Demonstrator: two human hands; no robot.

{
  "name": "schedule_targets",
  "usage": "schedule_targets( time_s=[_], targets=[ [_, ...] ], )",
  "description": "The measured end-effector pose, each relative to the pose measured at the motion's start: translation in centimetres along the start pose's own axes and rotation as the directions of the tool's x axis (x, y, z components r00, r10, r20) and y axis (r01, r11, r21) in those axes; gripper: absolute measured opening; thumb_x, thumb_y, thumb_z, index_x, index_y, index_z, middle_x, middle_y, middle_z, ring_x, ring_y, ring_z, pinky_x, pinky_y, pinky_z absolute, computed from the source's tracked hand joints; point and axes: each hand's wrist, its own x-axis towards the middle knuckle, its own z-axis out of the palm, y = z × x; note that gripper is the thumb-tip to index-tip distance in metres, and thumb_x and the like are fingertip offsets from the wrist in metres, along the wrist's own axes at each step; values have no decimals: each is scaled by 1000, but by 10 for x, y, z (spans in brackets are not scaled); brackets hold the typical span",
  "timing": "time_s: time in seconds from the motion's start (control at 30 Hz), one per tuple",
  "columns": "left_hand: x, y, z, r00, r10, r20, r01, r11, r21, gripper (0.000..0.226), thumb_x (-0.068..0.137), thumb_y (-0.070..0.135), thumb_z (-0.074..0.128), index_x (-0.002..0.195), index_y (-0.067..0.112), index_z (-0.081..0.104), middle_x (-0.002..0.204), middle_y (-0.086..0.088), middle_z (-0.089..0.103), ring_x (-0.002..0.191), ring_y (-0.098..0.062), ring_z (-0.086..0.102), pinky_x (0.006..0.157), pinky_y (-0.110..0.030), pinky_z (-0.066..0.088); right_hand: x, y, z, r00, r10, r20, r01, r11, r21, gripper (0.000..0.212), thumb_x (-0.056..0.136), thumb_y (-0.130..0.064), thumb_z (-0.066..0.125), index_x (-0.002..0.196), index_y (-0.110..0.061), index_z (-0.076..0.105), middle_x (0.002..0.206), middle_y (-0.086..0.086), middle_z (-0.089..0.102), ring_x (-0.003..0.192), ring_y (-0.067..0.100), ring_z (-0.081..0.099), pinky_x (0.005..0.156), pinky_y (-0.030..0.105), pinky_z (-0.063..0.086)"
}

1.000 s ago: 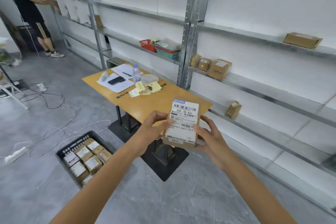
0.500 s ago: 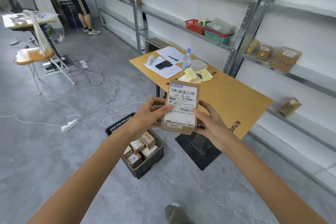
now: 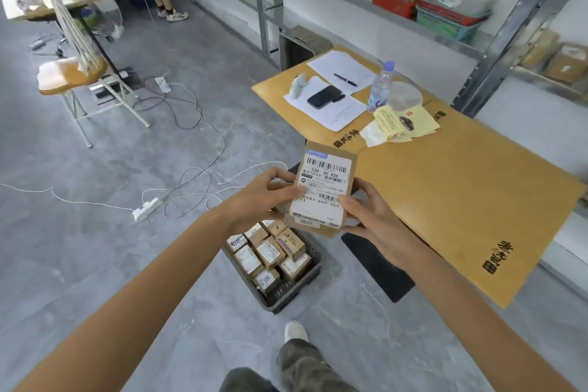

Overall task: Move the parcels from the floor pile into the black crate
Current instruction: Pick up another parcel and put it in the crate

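One parcel (image 3: 324,188), long axis away; label upward

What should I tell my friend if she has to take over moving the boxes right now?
Left hand: grips the parcel by its left edge.
Right hand: grips its right edge.
Parcel: held in the air, label facing the camera, near the black crate, which stands on the floor beside the table.
Done: the crate already holds several parcels, packed close.
Left: lower this parcel into the crate. The floor pile is out of view, so how many remain cannot be told.
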Motion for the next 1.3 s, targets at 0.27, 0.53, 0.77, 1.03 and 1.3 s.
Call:
schedule_targets(
  time_s=[0.27,0.53,0.77,1.03,1.3],
  targets=[
    [63,-10,-71,996,-92,21,93,996,-18,25,83,22,69,101,17,52,101,0,72,85,-11,69,66,-27,55,72,-2,36,975,-200,-97,119,839,-531,100,82,-35,71,151,-28,-1,157,-2,13,142,12,21,115,39,28],
    [116,-10,-139,960,-168,223,145,982,119,26,86,19,66,105,14,49,117,-8,63,96,-19,67,70,-28,54,148,-12,86,964,-67,-259,-61,887,-458,79,84,-35,69,148,-25,23,147,2,36,125,8,42,104,37,44],
    [157,-25,-191,898,-210,386,169,976,139,15,91,22,60,104,17,53,105,0,71,97,-16,68,77,-31,53,202,6,101,896,365,-254,-353,931,93,52,89,-35,62,132,-15,43,121,16,63,112,28,61,95,46,51],
    [226,-81,-198,939,-244,244,137,913,385,14,94,30,49,82,25,53,84,9,49,83,-1,50,71,-26,43,256,87,77,846,386,-369,-482,849,-217,42,81,-34,73,118,-17,59,115,5,66,104,17,64,86,31,53],
    [302,-224,-202,946,-248,212,111,856,504,24,98,22,45,117,12,57,124,-1,59,107,-10,52,78,-15,36,310,269,68,819,468,-332,-574,642,-509,53,80,-36,73,126,-16,55,115,3,67,105,20,64,93,38,50]
  ],
)
